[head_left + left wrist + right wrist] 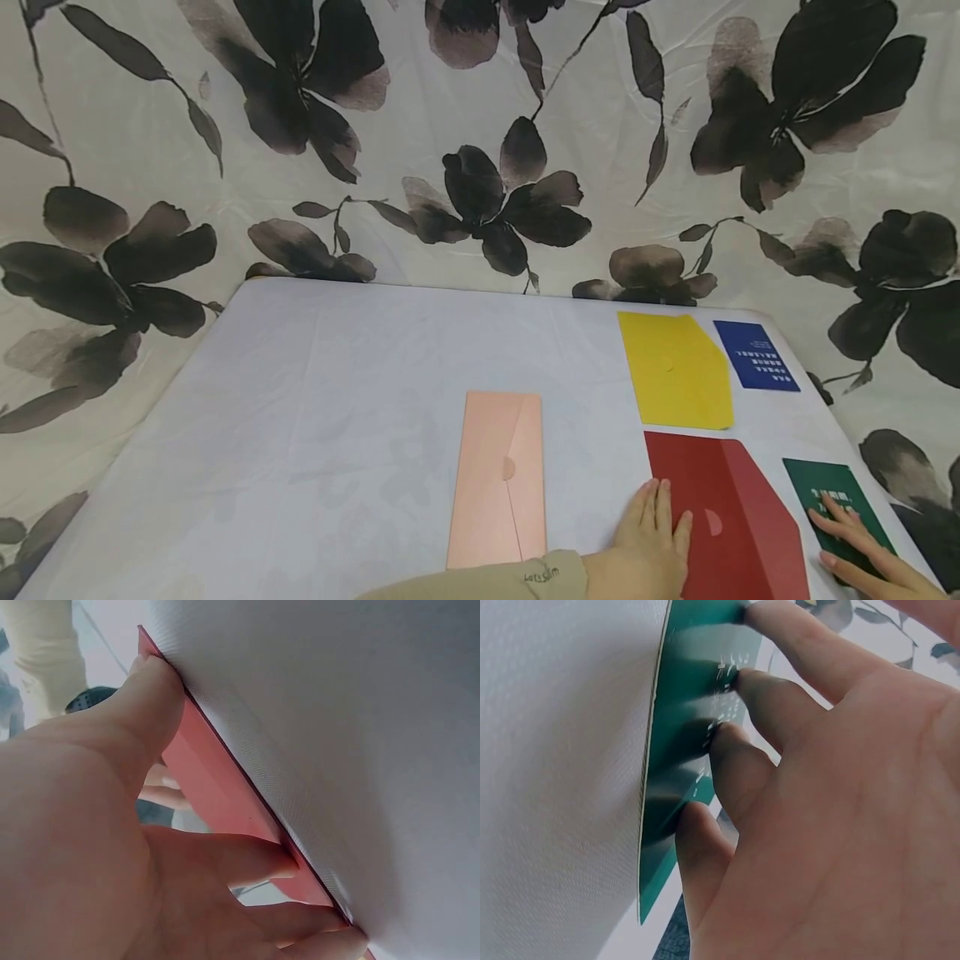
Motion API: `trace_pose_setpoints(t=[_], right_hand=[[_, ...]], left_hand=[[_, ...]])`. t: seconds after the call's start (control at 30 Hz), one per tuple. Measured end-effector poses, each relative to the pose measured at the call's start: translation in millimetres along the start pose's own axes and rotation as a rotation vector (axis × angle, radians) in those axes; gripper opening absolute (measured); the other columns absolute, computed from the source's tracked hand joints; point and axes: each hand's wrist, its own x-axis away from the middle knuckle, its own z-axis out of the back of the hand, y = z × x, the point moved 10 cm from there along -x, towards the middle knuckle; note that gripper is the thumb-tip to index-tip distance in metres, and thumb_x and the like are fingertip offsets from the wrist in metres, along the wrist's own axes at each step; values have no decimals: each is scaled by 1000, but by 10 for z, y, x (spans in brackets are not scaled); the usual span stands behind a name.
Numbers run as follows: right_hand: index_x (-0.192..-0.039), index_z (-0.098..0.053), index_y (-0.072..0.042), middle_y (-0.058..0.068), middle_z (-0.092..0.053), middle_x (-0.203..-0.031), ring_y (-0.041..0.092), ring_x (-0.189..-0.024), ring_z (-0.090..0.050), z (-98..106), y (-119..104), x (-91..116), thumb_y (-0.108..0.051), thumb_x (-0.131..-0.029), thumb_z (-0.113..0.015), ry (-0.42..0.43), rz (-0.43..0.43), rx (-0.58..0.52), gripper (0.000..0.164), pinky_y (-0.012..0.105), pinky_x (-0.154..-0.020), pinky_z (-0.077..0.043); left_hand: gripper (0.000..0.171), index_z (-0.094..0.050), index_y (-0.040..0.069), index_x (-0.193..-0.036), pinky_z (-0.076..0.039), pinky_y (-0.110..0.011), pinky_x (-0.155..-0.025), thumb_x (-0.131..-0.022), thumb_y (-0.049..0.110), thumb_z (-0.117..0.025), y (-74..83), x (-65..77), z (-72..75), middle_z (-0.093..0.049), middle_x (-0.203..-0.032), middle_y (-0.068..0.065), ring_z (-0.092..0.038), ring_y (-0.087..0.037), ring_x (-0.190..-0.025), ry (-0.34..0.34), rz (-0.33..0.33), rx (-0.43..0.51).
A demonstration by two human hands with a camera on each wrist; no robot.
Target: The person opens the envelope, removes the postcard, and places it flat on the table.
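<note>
My left hand (651, 542) rests along the left edge of a red envelope (750, 517), fingers fairly straight. In the left wrist view, its thumb and fingertips touch the rim of the red envelope (217, 780). To the right, a green card (813, 477) with white print lies on the table. My right hand (873, 554) has its spread fingertips on that card. The right wrist view shows the fingertips touching the face of the green card (679, 697), with the palm lifted off it. Part of the card is hidden under the hand.
A pink envelope (487, 475) lies left of my left hand, its lower end partly behind the sleeve (480, 583). Beyond the red envelope are a yellow envelope (675, 375) and a blue card (757, 354). The white table (337, 417) meets a flower-patterned cloth (420, 100).
</note>
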Motion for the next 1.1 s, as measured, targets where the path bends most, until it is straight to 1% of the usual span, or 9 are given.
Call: trace_pose_setpoints(t=[0.3, 0.5, 0.7, 0.97, 1.1], right_hand=[[-150, -16, 13, 39, 17, -152, 58, -127, 35, 5, 20, -10, -40, -101, -56, 3, -22, -3, 83, 84, -86, 4], [-150, -16, 14, 40, 15, -152, 59, -127, 34, 13, -59, 34, -38, -101, -55, 10, -19, -7, 81, 84, -87, 2], [-150, -16, 14, 41, 14, -151, 61, -128, 31, 3, -134, 57, -39, -102, -52, 3, -29, 23, 80, 84, -86, -2], [-150, -17, 13, 40, 14, -152, 60, -129, 31, 8, -74, 20, -42, -102, -53, 10, -30, 32, 82, 84, -86, -3], [-149, -18, 14, 41, 11, -151, 62, -130, 26, 11, -87, 22, -43, -102, -51, 1, -42, 42, 80, 84, -87, -6]], left_hand=[[86, -7, 38, -158, 4, -41, -119, -87, 82, -29, 4, -12, -2, -6, -164, -6, -2, -21, -150, 7, 0, -3], [85, -8, 38, -158, 4, -41, -119, -88, 81, -29, 3, -5, 8, -7, -164, -6, -2, -20, -150, 12, 2, -5], [85, -9, 37, -158, 4, -41, -119, -88, 80, -30, -8, 22, 26, -8, -164, -6, -3, -21, -150, 21, 3, -11], [82, -10, 37, -158, 4, -42, -119, -90, 77, -32, -2, 9, 13, -9, -164, -6, -4, -21, -150, 24, 1, -5], [83, -11, 36, -158, 4, -42, -119, -90, 77, -33, 6, 1, 13, -10, -164, -7, -5, -22, -150, 33, -12, -2]])
